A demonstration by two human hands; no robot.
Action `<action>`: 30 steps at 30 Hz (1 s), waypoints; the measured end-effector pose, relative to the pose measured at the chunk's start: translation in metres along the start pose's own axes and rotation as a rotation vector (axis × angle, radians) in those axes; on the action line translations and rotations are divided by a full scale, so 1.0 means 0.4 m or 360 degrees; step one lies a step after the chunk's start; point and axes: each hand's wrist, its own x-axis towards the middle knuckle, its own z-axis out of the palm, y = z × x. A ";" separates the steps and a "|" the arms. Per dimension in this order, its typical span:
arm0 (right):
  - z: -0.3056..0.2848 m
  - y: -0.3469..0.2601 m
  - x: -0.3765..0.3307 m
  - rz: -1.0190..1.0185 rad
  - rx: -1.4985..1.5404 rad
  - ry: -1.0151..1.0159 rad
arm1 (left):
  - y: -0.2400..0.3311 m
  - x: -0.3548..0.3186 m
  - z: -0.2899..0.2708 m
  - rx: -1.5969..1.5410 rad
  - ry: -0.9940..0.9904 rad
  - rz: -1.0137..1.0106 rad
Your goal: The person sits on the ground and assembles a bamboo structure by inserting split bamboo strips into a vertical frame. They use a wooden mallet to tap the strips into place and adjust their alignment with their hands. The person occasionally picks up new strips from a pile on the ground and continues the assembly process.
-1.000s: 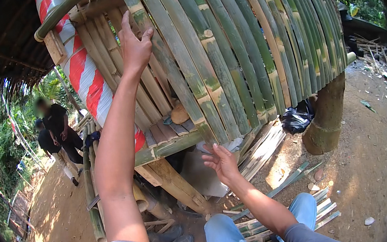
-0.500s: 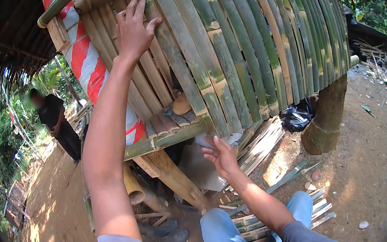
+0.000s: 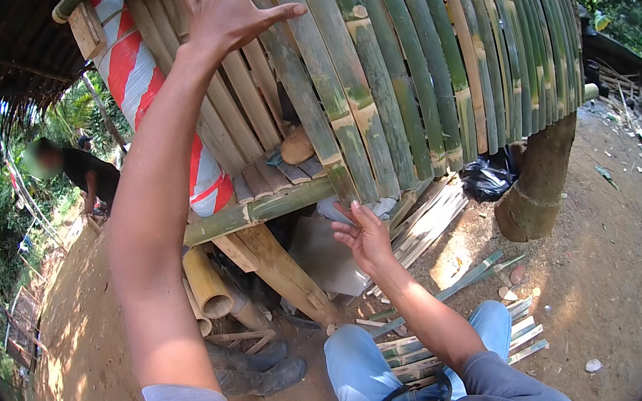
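Ok, going by the head view: the left hand [image 3: 222,16] is spread wide, thumb stuck out sideways, up by the higher stretch of the outermost bamboo slat [image 3: 299,83]. Can't tell if it's pressing on it. Right hand [image 3: 365,235] is open too, fingers loosely curled, right at that slat's bottom end, maybe touching, hard to say. So the slat slants down between both hands, beside a row of green slats [image 3: 433,66]. Red-and-white striped post [image 3: 132,63] stands off to the left.

Brown dirt ground [image 3: 611,277] (sunlit in patches), split bamboo strips [image 3: 526,337], dark boots [image 3: 266,377]
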 end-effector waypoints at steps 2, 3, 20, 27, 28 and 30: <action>0.014 -0.006 0.009 -0.0004 0.0017 -0.0021 | -0.011 -0.002 0.045 0.0149 0.0189 0.0078; 0.015 -0.004 0.010 0.0002 0.0027 -0.0022 | -0.023 0.000 0.060 0.0146 0.0189 0.0078; -0.001 -0.011 0.009 0.0033 0.0043 -0.0034 | -0.018 -0.003 0.101 -0.0073 0.0250 0.0005; 0.001 -0.015 0.010 0.0046 0.0080 -0.0024 | 0.006 -0.005 0.049 -0.0222 0.0115 -0.0134; 0.004 -0.015 0.007 0.0049 0.0084 -0.0021 | 0.005 -0.008 0.051 -0.0286 0.0135 -0.0160; 0.004 -0.016 0.008 0.0052 0.0091 -0.0031 | -0.001 -0.010 0.059 -0.0422 0.0176 -0.0212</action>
